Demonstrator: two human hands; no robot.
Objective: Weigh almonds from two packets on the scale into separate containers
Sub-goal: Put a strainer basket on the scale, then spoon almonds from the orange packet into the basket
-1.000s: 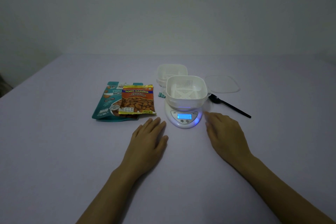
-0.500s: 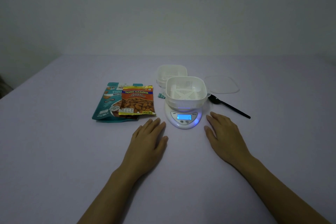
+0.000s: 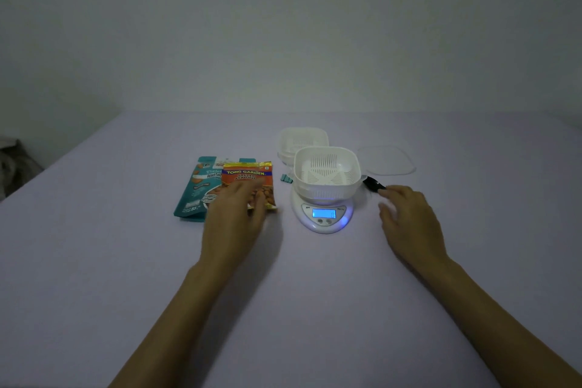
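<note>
The left hand (image 3: 236, 217) lies blurred over the lower half of the orange almond packet (image 3: 245, 175), its grip wide, fingers straight and holding nothing. That packet overlaps the teal packet (image 3: 196, 189) on the surface (image 3: 126, 261). The right hand (image 3: 409, 217), grip loose and empty, hovers beside the black spoon (image 3: 372, 183). 1 white container (image 3: 326, 172) sits on the lit scale (image 3: 324, 214), the 2nd container (image 3: 302, 138) just behind.

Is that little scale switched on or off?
On. The scale has a lit blue screen, and blue light glows at its front edge. The digits are too blurred to read.
</note>
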